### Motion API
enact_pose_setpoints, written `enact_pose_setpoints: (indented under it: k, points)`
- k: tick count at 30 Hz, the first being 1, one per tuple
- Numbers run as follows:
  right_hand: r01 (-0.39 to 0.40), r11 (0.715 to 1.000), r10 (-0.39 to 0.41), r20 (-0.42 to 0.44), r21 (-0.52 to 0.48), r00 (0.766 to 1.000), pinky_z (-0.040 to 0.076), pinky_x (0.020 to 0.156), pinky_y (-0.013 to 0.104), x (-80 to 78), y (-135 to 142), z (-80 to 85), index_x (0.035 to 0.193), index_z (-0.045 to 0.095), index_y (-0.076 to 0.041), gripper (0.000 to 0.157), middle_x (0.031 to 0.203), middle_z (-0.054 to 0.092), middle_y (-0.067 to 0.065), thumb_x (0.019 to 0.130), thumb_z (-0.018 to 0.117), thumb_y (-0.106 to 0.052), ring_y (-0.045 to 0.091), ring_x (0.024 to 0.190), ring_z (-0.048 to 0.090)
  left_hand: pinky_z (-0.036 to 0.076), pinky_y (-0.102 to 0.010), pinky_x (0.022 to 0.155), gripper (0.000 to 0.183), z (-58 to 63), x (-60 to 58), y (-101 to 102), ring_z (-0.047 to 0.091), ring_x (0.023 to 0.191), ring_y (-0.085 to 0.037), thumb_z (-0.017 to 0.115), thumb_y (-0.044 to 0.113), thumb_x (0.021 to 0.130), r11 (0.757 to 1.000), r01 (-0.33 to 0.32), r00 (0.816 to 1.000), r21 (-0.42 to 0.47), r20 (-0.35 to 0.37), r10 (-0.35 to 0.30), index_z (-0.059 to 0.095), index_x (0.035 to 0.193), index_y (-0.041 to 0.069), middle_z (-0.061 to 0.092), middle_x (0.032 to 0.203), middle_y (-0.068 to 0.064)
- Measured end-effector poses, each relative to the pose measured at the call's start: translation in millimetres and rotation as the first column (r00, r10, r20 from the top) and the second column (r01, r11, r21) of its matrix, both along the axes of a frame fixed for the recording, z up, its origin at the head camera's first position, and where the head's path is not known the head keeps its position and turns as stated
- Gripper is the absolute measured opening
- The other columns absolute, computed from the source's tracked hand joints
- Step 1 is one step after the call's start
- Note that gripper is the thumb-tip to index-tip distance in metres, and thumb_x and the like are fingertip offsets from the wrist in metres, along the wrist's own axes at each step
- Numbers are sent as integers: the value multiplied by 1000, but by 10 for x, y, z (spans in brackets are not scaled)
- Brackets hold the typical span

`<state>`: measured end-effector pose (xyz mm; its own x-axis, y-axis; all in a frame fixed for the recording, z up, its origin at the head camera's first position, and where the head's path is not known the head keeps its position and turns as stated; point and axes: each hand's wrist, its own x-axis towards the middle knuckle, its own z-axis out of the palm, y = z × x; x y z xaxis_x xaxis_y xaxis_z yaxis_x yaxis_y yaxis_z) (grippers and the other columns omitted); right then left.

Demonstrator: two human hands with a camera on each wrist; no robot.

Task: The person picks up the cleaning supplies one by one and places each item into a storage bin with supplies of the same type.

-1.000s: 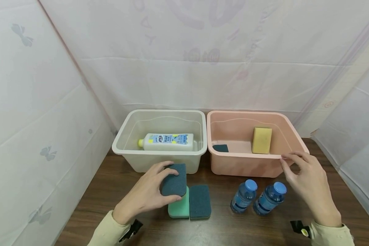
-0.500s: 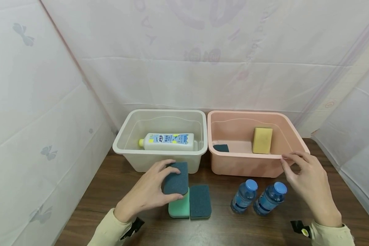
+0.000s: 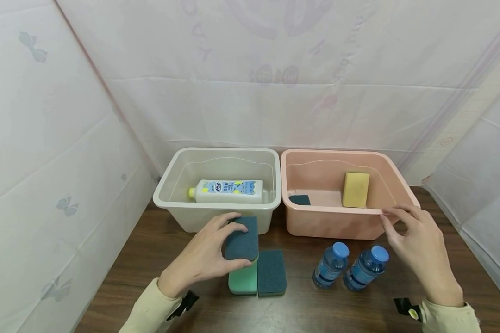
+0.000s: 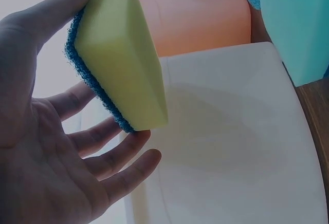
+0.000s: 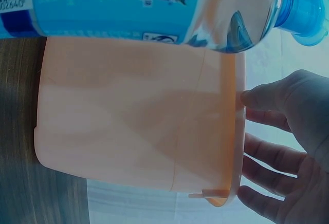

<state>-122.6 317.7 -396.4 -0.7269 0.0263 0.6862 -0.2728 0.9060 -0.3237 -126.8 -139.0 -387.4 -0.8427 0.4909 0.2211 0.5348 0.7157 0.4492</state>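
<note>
My left hand [image 3: 204, 259] pinches a sponge [image 3: 242, 243] by its edges between thumb and fingers. Its dark scouring side faces up; the left wrist view shows the yellow foam side [image 4: 110, 44]. The held sponge hangs just in front of the white bin [image 3: 221, 212] and partly hides a green sponge [image 3: 242, 281] on the table. Beside that one lies another dark-topped sponge [image 3: 271, 273]. At the right, my right hand [image 3: 418, 252] holds the near rim of the pink bin [image 3: 333, 224] with thumb and fingertips.
Inside the white bin lies a white bottle [image 3: 229, 192] with a yellow cap. The pink bin contains a yellow sponge [image 3: 355, 189] and a dark sponge [image 3: 300, 200]. Two blue-capped water bottles [image 3: 330, 266] stand upright before the pink bin. White sheeting [image 3: 250, 111] surrounds the table.
My left hand has moved slightly forward and right with the sponge, uncovering a little more of the green one. The right hand has stayed at the pink bin's rim.
</note>
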Motion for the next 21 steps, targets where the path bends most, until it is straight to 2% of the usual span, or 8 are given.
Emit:
enact_pose_setpoints:
  k: [13,21]
  points:
    - [-3,1000,3,-2,1,1000,45,78,70,10,-2,-6,99,80,1,18,104,74,21,83,85,-4,48,100,62,51,-52,110,62,2,-20,71,50,146,-25,91,55,80,999,24,1000,22,-10,-24,69,131,28,52,159,-2]
    - [1,1000,-1,0,1,1000,46,79,70,-7,3,-10,100,80,1,19,103,74,22,82,86,-4,48,100,62,51,-54,111,63,57,-53,89,51,146,-26,91,54,80,998,45,999,51,-24,-44,69,131,27,52,159,-2]
